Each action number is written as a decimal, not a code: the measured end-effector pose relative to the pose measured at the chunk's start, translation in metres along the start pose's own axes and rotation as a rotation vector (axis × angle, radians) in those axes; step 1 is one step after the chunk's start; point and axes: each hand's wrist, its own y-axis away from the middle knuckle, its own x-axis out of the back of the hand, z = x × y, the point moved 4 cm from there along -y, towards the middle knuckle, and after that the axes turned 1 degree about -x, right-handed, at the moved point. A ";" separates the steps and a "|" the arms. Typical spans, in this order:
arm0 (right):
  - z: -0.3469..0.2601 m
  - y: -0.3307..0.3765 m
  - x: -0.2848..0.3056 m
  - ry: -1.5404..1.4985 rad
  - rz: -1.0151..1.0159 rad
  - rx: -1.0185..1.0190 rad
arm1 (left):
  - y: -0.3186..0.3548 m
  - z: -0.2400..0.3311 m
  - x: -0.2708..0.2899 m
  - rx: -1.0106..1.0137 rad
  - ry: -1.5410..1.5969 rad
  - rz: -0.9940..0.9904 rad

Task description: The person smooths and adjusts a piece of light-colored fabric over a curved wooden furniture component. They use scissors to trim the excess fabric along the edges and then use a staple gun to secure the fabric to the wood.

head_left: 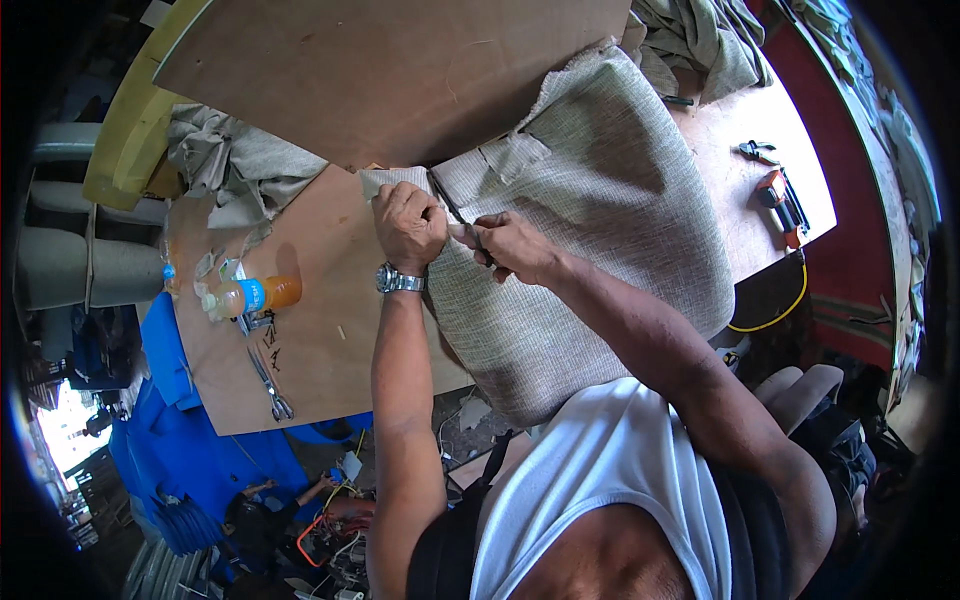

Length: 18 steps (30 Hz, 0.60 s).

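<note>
One plastic bottle — orange drink, blue label — lying on the plywood board.

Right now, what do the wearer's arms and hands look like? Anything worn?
Both arms are bare, no sleeves and no gloves. The left hand has a silver metal wristwatch at the wrist. The right hand shows nothing worn on wrist or fingers. A white sleeveless shirt covers the torso, with a dark strap across it.

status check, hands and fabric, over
Left hand pinching woven fabric edge. Right hand gripping a thin dark tool at the fold. Nothing in the way.
</note>
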 end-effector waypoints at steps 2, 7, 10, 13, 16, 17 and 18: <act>0.009 -0.006 0.002 0.065 0.008 -0.009 | -0.002 0.004 -0.003 -0.002 -0.033 0.014; 0.004 0.013 0.020 0.286 -0.053 0.056 | -0.010 0.007 -0.006 0.045 -0.134 -0.044; 0.005 0.058 0.059 0.492 -0.052 0.105 | -0.021 0.041 -0.005 -0.055 -0.209 -0.063; 0.030 0.109 0.115 0.407 0.040 0.176 | 0.007 0.112 -0.027 -0.204 0.154 -0.539; 0.036 0.148 0.165 0.438 0.226 0.204 | 0.042 0.161 -0.058 -0.269 0.029 -0.757; 0.041 0.158 0.185 0.474 0.280 0.196 | 0.049 0.161 -0.075 -0.234 -0.019 -0.768; 0.044 0.161 0.200 0.514 0.323 0.193 | 0.043 0.150 -0.088 -0.226 -0.081 -0.733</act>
